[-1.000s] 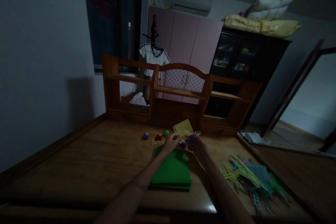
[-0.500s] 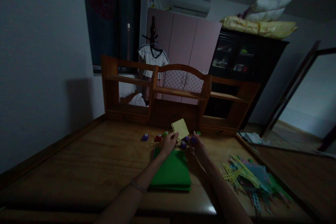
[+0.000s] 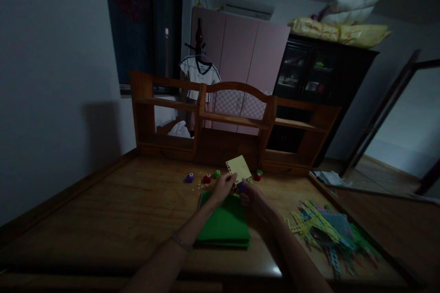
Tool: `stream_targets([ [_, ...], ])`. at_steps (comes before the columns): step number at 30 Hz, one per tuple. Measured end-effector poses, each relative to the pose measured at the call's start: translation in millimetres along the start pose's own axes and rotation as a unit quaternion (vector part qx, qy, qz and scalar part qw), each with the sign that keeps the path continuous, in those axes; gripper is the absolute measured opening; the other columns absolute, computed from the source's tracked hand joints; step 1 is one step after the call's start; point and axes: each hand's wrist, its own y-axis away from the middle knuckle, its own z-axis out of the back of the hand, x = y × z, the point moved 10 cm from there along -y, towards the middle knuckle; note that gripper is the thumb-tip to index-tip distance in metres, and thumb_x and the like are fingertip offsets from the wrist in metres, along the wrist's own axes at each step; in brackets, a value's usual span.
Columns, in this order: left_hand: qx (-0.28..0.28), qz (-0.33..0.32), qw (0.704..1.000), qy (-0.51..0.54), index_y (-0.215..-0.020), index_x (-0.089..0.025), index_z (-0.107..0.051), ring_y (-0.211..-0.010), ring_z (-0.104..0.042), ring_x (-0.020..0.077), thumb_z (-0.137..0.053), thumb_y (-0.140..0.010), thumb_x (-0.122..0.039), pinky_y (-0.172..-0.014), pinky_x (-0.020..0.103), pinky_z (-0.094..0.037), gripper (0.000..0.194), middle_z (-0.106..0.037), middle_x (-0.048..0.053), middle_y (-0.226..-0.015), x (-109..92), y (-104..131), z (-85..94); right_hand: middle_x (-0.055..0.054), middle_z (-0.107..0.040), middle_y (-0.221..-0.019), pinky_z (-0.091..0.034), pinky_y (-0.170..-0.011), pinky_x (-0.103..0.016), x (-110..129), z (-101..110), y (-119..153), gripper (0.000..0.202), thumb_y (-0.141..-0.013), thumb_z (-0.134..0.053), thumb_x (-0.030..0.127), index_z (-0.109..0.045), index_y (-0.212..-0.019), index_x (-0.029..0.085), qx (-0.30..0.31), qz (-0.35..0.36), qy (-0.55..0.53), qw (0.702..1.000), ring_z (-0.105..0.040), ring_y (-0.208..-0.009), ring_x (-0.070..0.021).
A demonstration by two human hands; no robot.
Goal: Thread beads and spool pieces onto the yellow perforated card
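Observation:
Pinched in my left hand (image 3: pixel 224 185) is a square of yellow paper (image 3: pixel 239 168) with a row of small holes along its left edge. My right hand (image 3: pixel 253 193) is closed around a purple craft punch (image 3: pixel 242 187) at the paper's lower right edge. Whether the paper sits inside the punch's slot I cannot tell. Below both hands lies a stack of green sheets (image 3: pixel 225 224). Further left on the desk stand a purple punch (image 3: pixel 189 178), a red punch (image 3: pixel 206 179) and a green punch (image 3: pixel 216 174); another red punch (image 3: pixel 258 175) is to the right.
Tiny yellow paper bits (image 3: pixel 198 187) are scattered by the punches. A heap of punched, coloured paper strips (image 3: pixel 319 226) covers the desk's right side. A wooden shelf unit (image 3: pixel 233 121) closes off the back of the desk (image 3: pixel 113 210).
My right hand has moved left with the purple punch, up to the yellow paper. The paper has shifted slightly right. A red punch at the right has come into view.

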Motion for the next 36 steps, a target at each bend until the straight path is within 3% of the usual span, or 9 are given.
stream_targets([
  [10, -0.007, -0.023, 0.999, -0.038, -0.079, -0.013, -0.063, -0.066, -0.054, 0.0159, -0.044, -0.084, -0.049, -0.059, 0.024, -0.039, 0.041, -0.063, 0.003, -0.072, -2, 2, 2.2, 0.001, -0.051, -0.052, -0.027, -0.035, -0.02, 4, 10, -10, 0.03, -0.078, -0.059, 0.047, -0.058, -0.069, 0.018, -0.03, 0.046, 0.007, 0.998, -0.038, -0.039, -0.0062],
  [19, -0.006, -0.028, 0.999, -0.038, -0.084, -0.012, -0.065, -0.075, -0.057, 0.019, -0.044, -0.083, -0.05, -0.067, 0.026, -0.042, 0.043, -0.066, 0.004, -0.078, -2, 1, 0.8, -0.001, -0.059, -0.066, -0.036, -0.044, -0.023, 7, 18, -11, 0.029, -0.075, -0.062, 0.048, -0.061, -0.076, 0.019, -0.076, 0.073, -0.005, 0.994, -0.05, -0.05, -0.0095],
  [23, 0.011, -0.025, 1.0, -0.013, -0.087, -0.012, -0.066, -0.081, -0.059, 0.0201, -0.046, -0.083, -0.049, -0.071, 0.027, -0.043, 0.043, -0.067, 0.006, -0.084, -2, 1, -4.4, -0.001, -0.056, -0.059, -0.032, -0.041, -0.022, 6, 17, -12, 0.036, -0.072, -0.064, 0.052, -0.061, -0.071, 0.016, -0.075, 0.072, 0.01, 0.995, -0.046, -0.045, -0.0084],
  [36, 0.053, -0.005, 0.998, 0.016, -0.085, -0.011, -0.064, -0.071, -0.057, 0.0176, -0.046, -0.082, -0.051, -0.062, 0.024, -0.044, 0.044, -0.065, 0.005, -0.077, 6, 2, -14.4, -0.001, -0.053, -0.059, -0.029, -0.044, -0.023, 9, 29, -17, 0.035, -0.073, -0.061, 0.053, -0.06, -0.069, 0.019, -0.085, 0.123, 0.07, 0.986, -0.044, -0.047, -0.0105],
])
